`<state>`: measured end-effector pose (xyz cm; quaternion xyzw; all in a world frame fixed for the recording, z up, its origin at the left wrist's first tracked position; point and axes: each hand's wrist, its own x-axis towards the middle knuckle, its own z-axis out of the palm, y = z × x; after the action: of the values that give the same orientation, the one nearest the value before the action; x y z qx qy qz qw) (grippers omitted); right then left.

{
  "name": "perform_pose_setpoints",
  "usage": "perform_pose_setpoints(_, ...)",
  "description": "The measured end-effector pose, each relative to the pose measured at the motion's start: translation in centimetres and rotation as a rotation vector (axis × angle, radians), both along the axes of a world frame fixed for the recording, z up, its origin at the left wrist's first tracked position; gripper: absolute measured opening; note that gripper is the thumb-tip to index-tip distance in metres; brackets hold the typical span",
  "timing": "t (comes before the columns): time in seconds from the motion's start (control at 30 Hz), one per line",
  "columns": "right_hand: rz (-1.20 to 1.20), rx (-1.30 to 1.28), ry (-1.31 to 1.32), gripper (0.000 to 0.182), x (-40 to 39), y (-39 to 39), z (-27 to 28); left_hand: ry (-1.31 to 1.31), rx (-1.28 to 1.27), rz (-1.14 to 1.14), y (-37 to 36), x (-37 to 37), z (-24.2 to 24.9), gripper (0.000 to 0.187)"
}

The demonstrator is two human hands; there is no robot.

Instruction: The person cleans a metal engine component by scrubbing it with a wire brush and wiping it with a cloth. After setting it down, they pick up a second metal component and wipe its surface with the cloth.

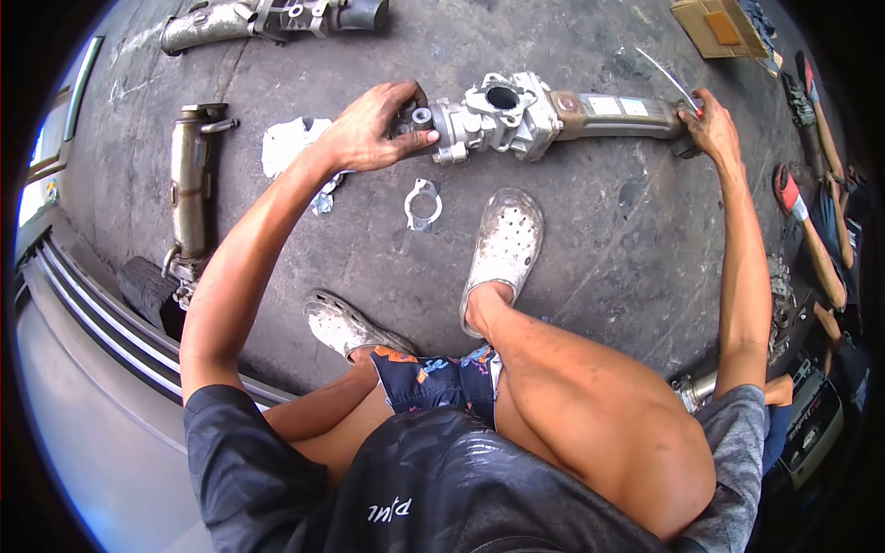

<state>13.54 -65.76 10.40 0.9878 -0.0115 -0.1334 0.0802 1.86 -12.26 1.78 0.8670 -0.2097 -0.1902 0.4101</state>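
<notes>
My left hand (383, 129) is closed round the left end of a long metal EGR cooler (613, 120), its thumb pressed along the near side. A cast valve housing (516, 115) with a round dark port on top forms the left half of this part. At the opposite end, my right hand (714, 129) grips the tail of the cooler. A thin pale strip (668, 76), red at its lower end, sticks up from the same hand's fingers. On the floor just below the housing lies a flat metal flange ring (412, 206).
Crumpled white paper (284, 147) lies left of the ring. A metal tube (191, 189) and another cooler assembly (277, 20) rest on the floor. My clogs (507, 238) are close below the part. A cardboard box (714, 28) stands top right; other people's legs (820, 249) are at right.
</notes>
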Motion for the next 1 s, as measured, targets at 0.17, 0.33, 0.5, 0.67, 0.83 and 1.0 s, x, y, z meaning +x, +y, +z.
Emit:
perform_pose_setpoints(0.17, -0.023, 0.000, -0.052, 0.052, -0.8, 0.5, 0.0, 0.045, -0.030, 0.082, 0.2, -0.4, -0.1, 0.063)
perform_pose_setpoints(0.33, 0.037, 0.125, -0.208, 0.059, -1.9, -0.4, -0.6, 0.051, 0.004, 0.094, 0.3, -0.3, 0.0, 0.063)
perform_pose_setpoints(0.5, 0.128, 0.121, -0.437, 0.071, -6.7, 2.1, 1.6, 0.034, -0.045, 0.142, -0.1, -1.5, 0.2, 0.061)
perform_pose_setpoints(0.67, -0.035, 0.499, -0.158, 0.055, -16.6, 11.7, 6.9, -0.002, -0.021, 0.069, -0.5, -3.2, -0.3, 0.064)
perform_pose_setpoints(0.83, 0.096, 0.617, 0.143, 0.045, -23.9, 15.7, 6.3, -0.108, -0.032, 0.063, -0.9, -5.8, -2.0, 0.065)
perform_pose_setpoints(1.0, 0.110, 0.599, 0.341, 0.048, -28.0, 18.1, 5.7, -0.118, -0.065, 0.106, -1.3, -7.8, -3.2, 0.065)
